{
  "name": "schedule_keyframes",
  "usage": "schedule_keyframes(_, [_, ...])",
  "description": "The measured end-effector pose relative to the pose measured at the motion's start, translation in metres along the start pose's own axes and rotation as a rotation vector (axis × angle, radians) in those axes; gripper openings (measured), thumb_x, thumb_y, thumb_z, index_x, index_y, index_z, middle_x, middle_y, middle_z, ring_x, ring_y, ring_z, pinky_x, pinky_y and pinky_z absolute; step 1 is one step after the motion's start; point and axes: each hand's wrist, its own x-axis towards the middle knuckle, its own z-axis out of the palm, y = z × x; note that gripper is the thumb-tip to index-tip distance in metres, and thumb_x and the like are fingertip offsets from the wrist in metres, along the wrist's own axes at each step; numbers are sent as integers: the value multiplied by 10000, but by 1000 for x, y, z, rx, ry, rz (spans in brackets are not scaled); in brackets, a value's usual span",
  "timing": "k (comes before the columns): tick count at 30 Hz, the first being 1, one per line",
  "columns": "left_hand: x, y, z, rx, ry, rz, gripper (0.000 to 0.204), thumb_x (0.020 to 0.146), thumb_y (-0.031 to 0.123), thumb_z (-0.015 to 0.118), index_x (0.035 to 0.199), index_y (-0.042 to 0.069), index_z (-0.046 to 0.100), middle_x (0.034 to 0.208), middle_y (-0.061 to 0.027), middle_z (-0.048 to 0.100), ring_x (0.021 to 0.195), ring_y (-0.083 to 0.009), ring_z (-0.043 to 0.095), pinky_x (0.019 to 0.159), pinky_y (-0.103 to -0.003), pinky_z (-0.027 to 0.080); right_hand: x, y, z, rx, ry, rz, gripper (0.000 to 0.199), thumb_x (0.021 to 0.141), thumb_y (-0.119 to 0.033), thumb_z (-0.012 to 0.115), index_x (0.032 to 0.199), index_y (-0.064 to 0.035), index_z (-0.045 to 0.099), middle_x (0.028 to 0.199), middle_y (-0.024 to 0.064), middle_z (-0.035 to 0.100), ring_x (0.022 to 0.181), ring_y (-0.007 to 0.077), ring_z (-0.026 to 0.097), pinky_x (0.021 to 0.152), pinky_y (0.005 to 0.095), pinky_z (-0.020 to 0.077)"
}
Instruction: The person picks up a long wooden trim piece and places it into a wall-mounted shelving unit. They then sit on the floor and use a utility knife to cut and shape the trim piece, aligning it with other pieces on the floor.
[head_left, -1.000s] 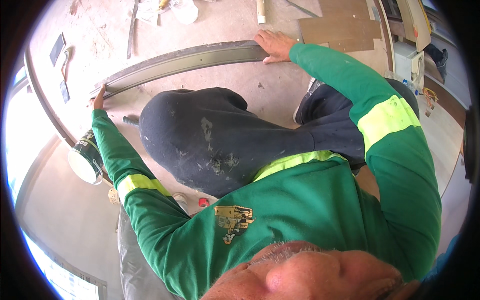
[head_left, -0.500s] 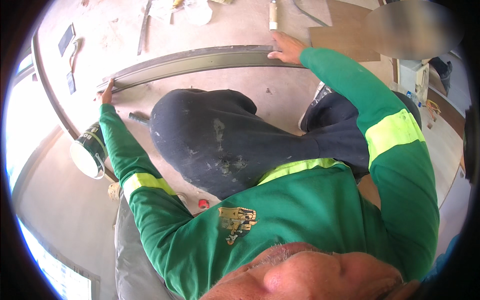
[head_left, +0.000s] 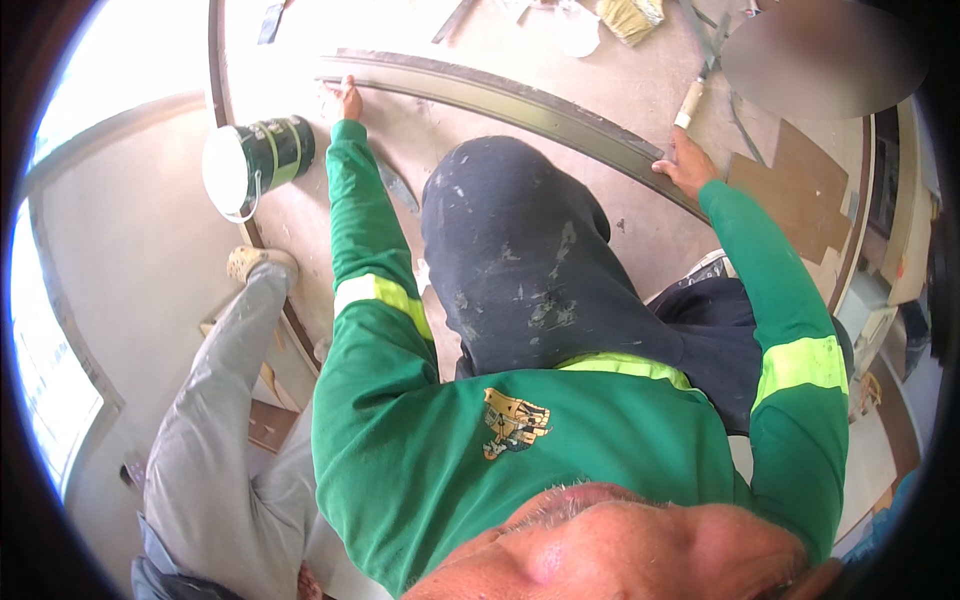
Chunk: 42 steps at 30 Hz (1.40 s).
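A long grey strip lies on the pale board surface and runs from upper left down to the right. My left hand holds its left end, with the fingers on the strip's near edge. My right hand grips the strip's right part, fingers curled over it. Both arms are in green sleeves with yellow bands. My knee in dark, paint-stained trousers rests on the surface between the arms.
A green paint can with a white lid lies at the surface's left edge. A putty knife lies beside my left forearm. A brush, a pale handle and brown cardboard pieces lie beyond. Another person's grey-trousered leg is lower left.
The view has swung, so the strip now runs diagonally and the paint can sits higher. Both hands stay on the strip, and the right hand is lower along it.
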Motion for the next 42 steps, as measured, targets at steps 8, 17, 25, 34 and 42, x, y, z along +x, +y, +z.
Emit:
schedule_keyframes(8, [34, 26, 0, 378, -187, 20, 1229, 807, 712, 700, 1606, -66, 183, 1676, -283, 179, 1557, -413, 180, 1275, -517, 152, 5, 16, 13, -33, 46, -73, 891, 836, -317, 833, 1445, 94, 329, 1257, 349, 602, 1209, 480, 594, 1026, 489, 492])
schedule_keyframes(17, [48, 24, 5, 300, -333, 107, 1677, 493, 929, 763, 1572, -161, 86, 1665, -344, 80, 1568, -419, 105, 1276, -487, 116, 3, -29, -7, 49, -110, 342, 558, 884, -152, 755, 1281, 64, 429, 1112, 282, 669, 1058, 448, 663, 908, 511, 525])
schedule_keyframes(25, [36, -10, 38, 348, -285, 81, 1654, 514, 901, 779, 1582, -138, 60, 1675, -332, 34, 1566, -471, 48, 1258, -590, 109, 20, -39, -12, -1, -158, 358, 337, 985, -106, 568, 1258, 46, 442, 965, 223, 714, 946, 385, 705, 853, 490, 538])
schedule_keyframes(34, [-37, 75, 15, 432, -458, 33, 1690, 526, 857, 812, 1525, -231, -7, 1640, -410, -15, 1570, -469, -46, 1236, -637, 87, 14, -12, 15, -100, -23, 236, 259, 970, -92, 550, 1190, 35, 499, 940, 232, 697, 882, 394, 709, 831, 483, 546])
schedule_keyframes(42, [-57, 106, 3, 424, -490, -60, 1540, 626, 726, 860, 1578, -137, 12, 1667, -350, -17, 1582, -436, 36, 1245, -608, 162, 28, -23, -6, -178, -193, 194, 340, 864, -113, 730, 1130, 48, 593, 1012, 239, 724, 966, 400, 723, 851, 491, 570])
